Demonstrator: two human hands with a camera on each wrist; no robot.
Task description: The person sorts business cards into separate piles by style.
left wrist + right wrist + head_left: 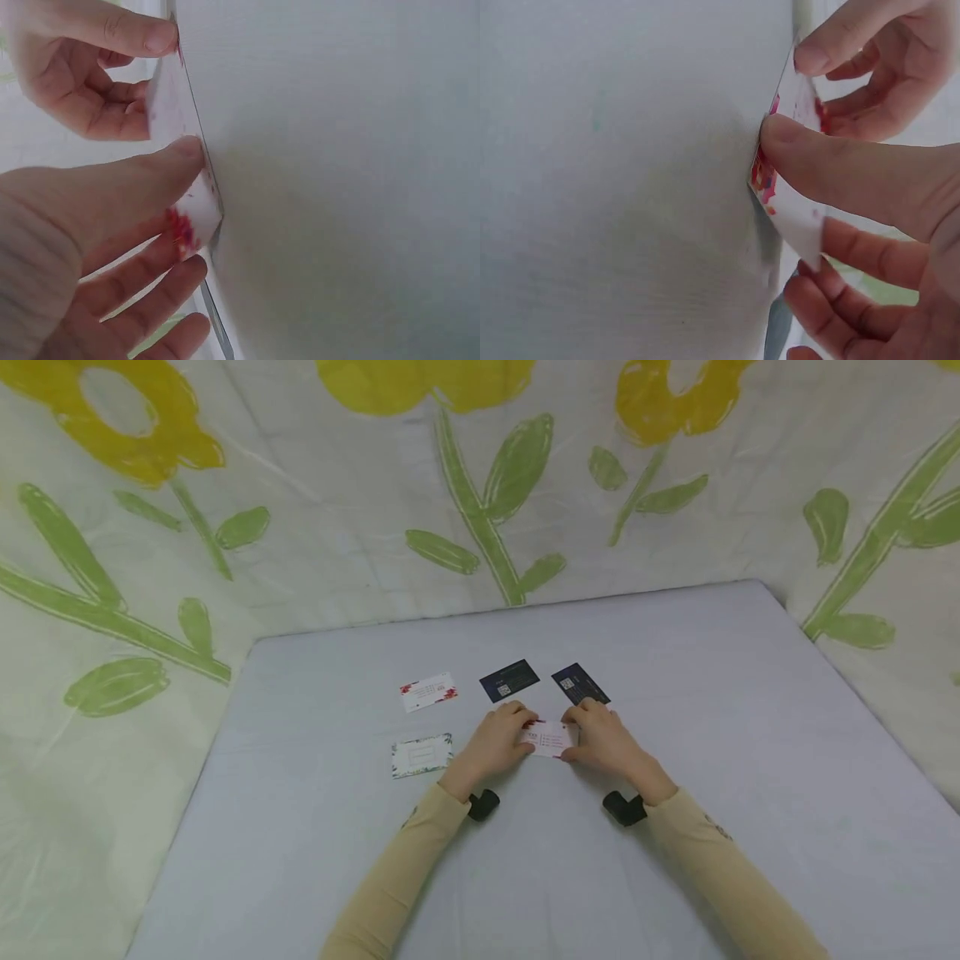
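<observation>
Both hands hold one white business card (549,739) with red floral corners and small print. My left hand (495,739) pinches its left end between thumb and fingers, while my right hand (603,739) pinches the right end. In the left wrist view, the left thumb lies on the near edge of the card (201,204). Seen from the right wrist, the card (799,229) slants at the table surface; whether it touches the cloth I cannot tell. Just beyond the right hand lies a dark business card (576,681), partly behind the fingers.
Another dark card (510,680) lies beyond the left hand. To the left are a white card with red flowers (428,692) and a white card with a leafy border (422,755). A pale cloth covers the table (337,860); a flower-printed curtain (322,560) hangs behind.
</observation>
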